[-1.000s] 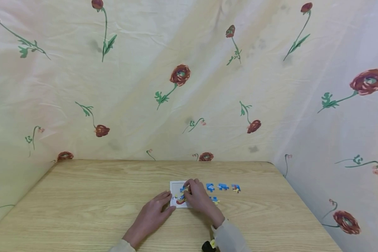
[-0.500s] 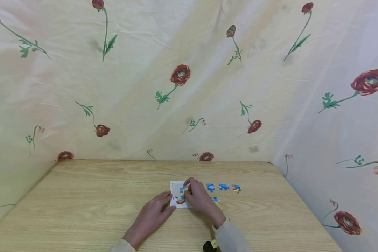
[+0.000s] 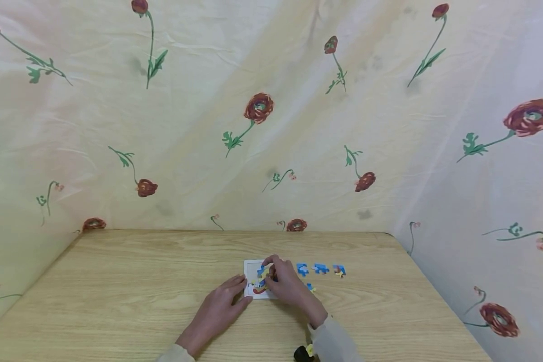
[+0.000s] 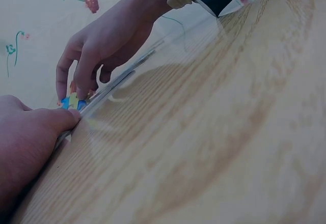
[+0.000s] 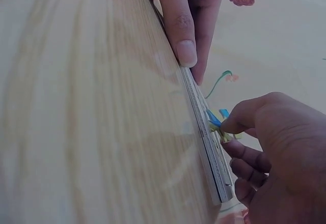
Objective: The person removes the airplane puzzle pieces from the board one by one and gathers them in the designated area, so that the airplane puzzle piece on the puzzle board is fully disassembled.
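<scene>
A white-framed puzzle board (image 3: 253,262) lies on the wooden table, with some colourful pieces set in its lower left part. My right hand (image 3: 290,284) is over the board, thumb and index finger pinching a blue and yellow puzzle piece (image 5: 216,122). In the right wrist view that piece stands tilted, close over the board. My left hand (image 3: 220,302) rests at the board's left side, fingertips on the left edge and the straight thumb (image 5: 187,53) on the near corner. The right hand hides the board's right part.
Loose puzzle pieces lie right of the board: a blue one (image 3: 302,269), another blue one (image 3: 320,268), one with red and yellow (image 3: 339,270), and a partly hidden one (image 3: 310,287). A black device (image 3: 303,353) sits by the right sleeve. A flowered cloth (image 3: 185,125) surrounds the table.
The right hand's fingers have shifted slightly, and the pinched puzzle piece has turned a little, showing more yellow. The left hand and the board stay where they were.
</scene>
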Motion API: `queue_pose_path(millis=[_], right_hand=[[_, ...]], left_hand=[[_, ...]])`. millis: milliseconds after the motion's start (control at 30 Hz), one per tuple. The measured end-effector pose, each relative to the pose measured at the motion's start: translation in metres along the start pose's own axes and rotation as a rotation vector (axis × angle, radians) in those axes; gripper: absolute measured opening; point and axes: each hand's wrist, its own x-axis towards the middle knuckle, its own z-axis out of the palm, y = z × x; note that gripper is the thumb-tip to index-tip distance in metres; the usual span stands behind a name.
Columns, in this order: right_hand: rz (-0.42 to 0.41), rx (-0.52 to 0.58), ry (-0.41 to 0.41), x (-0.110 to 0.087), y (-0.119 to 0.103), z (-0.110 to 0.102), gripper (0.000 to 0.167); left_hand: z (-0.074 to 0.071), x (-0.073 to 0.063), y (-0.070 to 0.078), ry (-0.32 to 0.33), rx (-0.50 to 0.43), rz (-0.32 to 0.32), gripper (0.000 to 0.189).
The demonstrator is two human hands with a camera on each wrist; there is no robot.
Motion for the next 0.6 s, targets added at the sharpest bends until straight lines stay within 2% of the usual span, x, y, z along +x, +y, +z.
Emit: queue_pose_path(millis=[333,600], right_hand=[[-0.053,0.055,-0.029,-0.0007,0.002,-0.0041,0.026],[-0.084,0.097,-0.008,-0.0015,0.0076,-0.004,0.025]], left_hand=[[-0.0008,-0.0003,0.0005,-0.008,-0.01,-0.006,0.051],[0.0002,0.0012,-0.0001,-0.015,-0.002,-0.013,0.049]])
